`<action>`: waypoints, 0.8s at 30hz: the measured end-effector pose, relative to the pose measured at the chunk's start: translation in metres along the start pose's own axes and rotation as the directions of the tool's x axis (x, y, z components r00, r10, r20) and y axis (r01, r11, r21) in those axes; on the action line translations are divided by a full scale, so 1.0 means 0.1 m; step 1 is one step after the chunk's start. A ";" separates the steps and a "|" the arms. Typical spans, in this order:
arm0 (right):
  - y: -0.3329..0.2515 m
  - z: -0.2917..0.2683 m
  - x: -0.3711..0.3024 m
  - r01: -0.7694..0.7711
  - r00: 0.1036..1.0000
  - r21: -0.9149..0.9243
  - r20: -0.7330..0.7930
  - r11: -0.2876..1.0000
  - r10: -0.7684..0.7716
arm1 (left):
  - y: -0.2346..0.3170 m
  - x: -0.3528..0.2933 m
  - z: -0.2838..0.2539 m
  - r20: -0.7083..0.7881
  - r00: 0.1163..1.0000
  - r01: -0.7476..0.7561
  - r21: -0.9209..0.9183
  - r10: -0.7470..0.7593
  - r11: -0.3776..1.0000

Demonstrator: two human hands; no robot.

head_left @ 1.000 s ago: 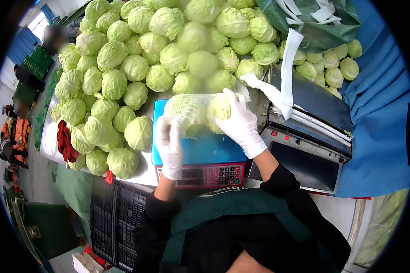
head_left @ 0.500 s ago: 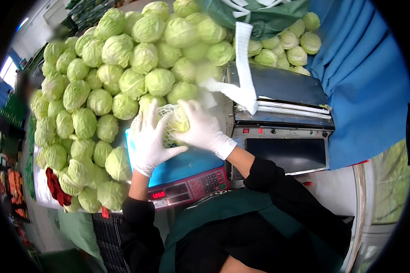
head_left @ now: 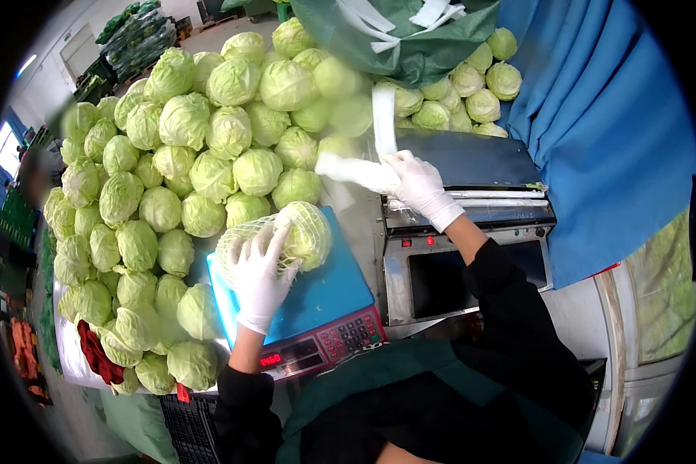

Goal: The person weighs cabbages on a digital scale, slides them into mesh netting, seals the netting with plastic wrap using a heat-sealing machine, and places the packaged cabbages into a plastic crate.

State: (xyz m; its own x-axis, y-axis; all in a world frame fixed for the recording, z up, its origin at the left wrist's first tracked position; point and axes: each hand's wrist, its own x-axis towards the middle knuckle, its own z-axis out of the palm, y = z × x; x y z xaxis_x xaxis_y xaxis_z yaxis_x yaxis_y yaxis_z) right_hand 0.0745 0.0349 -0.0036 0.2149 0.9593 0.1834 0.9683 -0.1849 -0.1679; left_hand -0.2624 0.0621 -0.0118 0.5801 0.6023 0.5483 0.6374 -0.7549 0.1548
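On the blue pan of a red-framed digital scale sits a pale green cabbage in white stretch netting. My white-gloved left hand grips its left side, with netting bunched under the fingers; whether a second cabbage lies beneath is hidden. To the right, my right hand, gloved as well, pinches the lower end of a folded white strip. That strip looks like a flattened net sleeve. Its upper part hangs down from a green bag.
A large heap of cabbages covers the table on the left, close to the scale. A film-wrapping machine stands right of the scale. Blue curtain hangs at the right. A dark red cloth lies on the heap's near-left edge.
My right hand has left the netted cabbage and moved right and away to the white strip, taking hold of it. My left hand stays at the cabbage. The view has shifted slightly.
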 end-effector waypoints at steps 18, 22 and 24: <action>-1.27 0.36 -0.20 0.330 0.926 0.687 -0.102 0.648 -0.363 | -0.01 -0.08 0.13 -0.082 0.996 -0.026 0.024 0.027 0.999; -1.41 0.47 -0.26 0.235 0.944 0.705 -0.001 0.669 -0.330 | -0.16 -0.11 -0.36 -0.055 0.998 0.004 -0.451 -0.032 0.892; -1.54 0.56 -0.31 0.230 0.954 0.657 -0.006 0.718 -0.300 | -0.60 -0.24 -0.59 -0.123 0.924 0.153 -0.749 -0.363 0.645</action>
State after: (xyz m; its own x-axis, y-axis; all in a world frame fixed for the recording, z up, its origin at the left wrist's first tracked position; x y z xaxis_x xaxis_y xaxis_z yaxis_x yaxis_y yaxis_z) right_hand -0.0886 0.0454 -0.0381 -0.0849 0.9692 0.2313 0.6616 0.2284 -0.7142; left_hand -0.3441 0.0776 0.0145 0.2423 0.7981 0.5517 0.1203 -0.5890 0.7991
